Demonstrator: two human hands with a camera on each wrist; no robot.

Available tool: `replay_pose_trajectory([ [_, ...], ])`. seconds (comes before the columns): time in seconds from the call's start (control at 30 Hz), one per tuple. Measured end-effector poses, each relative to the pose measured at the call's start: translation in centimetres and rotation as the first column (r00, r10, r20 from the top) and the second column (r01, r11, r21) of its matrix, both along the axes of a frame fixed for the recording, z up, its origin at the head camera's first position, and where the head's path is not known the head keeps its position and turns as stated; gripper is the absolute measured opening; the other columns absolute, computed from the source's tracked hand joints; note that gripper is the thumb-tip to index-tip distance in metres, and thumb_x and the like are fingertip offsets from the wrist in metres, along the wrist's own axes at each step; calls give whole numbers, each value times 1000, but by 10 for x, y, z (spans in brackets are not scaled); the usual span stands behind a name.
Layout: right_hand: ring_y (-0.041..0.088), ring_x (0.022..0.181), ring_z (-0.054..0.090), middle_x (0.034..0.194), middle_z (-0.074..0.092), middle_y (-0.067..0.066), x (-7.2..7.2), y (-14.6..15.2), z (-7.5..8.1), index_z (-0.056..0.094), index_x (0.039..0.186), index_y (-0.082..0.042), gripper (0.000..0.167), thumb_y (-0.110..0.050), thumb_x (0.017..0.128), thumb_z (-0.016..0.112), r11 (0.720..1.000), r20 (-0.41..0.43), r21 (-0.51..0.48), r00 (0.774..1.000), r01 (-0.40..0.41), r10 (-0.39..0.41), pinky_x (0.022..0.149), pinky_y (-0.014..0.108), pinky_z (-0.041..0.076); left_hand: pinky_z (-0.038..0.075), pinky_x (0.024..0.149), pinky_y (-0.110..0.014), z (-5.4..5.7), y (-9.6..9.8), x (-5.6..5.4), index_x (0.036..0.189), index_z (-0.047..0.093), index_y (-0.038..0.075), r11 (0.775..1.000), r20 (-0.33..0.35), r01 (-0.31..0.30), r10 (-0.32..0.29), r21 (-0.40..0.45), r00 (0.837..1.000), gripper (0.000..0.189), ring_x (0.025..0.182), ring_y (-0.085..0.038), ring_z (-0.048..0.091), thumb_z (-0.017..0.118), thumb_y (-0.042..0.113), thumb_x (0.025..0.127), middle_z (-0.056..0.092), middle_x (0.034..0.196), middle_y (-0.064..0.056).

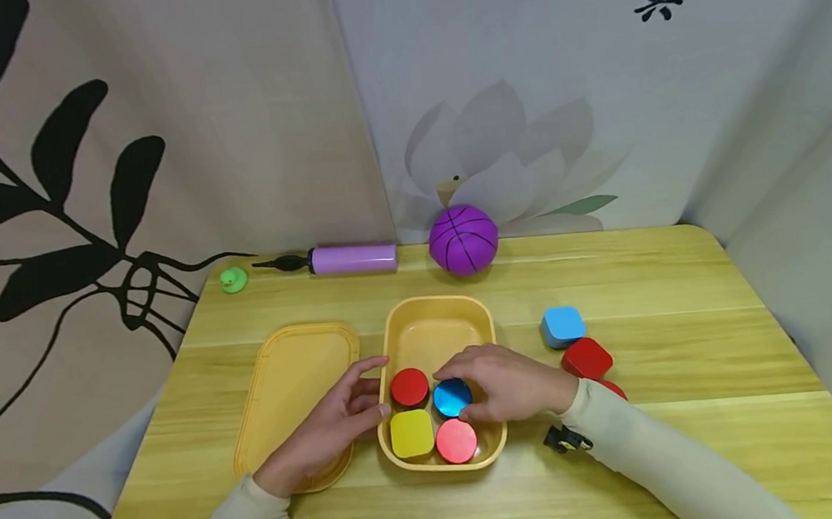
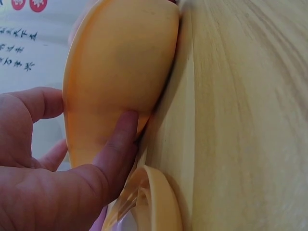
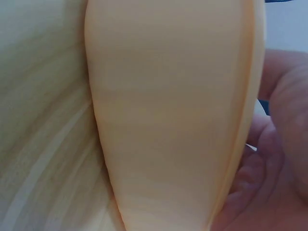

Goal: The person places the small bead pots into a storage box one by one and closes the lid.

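A yellow-orange plastic box (image 1: 438,332) stands mid-table. In its near half sit a red round block (image 1: 409,387), a yellow square block (image 1: 412,434), a pinkish-red round block (image 1: 456,442) and a shiny blue round block (image 1: 450,399). My right hand (image 1: 514,382) reaches over the box's right wall and pinches the blue round block between thumb and fingers. In the right wrist view the box wall (image 3: 168,115) hides that block. Against the box's left side, my left hand (image 1: 327,429) touches the outer wall and rim with extended fingers (image 2: 122,132).
Left of the box lies its matching lid (image 1: 296,388). A blue square block (image 1: 563,326), a red square block (image 1: 587,358) and another red piece (image 1: 613,388) lie to the right. Along the back are a green duck (image 1: 233,279), a purple pump (image 1: 353,260) and a purple ball (image 1: 463,241).
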State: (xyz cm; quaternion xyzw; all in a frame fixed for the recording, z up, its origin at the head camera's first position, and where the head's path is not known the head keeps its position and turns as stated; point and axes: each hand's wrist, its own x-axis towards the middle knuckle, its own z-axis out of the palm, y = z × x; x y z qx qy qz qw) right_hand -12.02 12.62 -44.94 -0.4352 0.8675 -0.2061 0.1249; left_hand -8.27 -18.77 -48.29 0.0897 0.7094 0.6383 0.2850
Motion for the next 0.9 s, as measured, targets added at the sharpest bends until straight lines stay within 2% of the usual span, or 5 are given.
replay_pose_trajectory([
  [0.23,18,129,62,138,69,-2,-1,0,1,67,142,-13,55,-31,92,82,1000,45,-5,999,14,-14,112,42,50,60,100,-37,1,-1,0,163,32,28,1000,3,-3,3,7,1000,70,133,-33,56,69,21,104,43,154,-25],
  [0.47,19,131,62,140,67,-1,-1,2,8,67,141,-11,51,-25,94,81,996,114,-85,993,33,-23,114,43,51,60,99,-36,0,0,0,164,31,27,1000,2,1,-1,9,1000,71,133,-34,55,69,22,105,42,155,-25],
  [0.63,19,128,64,138,68,0,1,6,12,67,139,-10,49,-25,94,81,989,105,-144,994,41,-25,110,44,53,60,100,-38,-1,2,2,164,30,26,1000,6,1,-2,16,1000,70,133,-34,55,68,19,105,42,155,-25],
  [0.77,18,126,65,138,69,-3,3,14,20,68,139,-14,48,-26,94,82,980,85,-183,995,74,-59,105,44,53,59,101,-39,-1,2,2,165,29,25,1000,6,1,-1,17,1000,71,134,-34,55,67,19,105,41,155,-25],
  [0.9,20,120,67,136,69,-7,4,24,27,68,138,-20,46,-28,95,81,969,77,-213,991,125,-110,96,43,55,59,100,-38,-2,1,1,164,30,25,1000,-14,-5,5,5,1000,71,136,-35,53,69,22,105,43,155,-24],
])
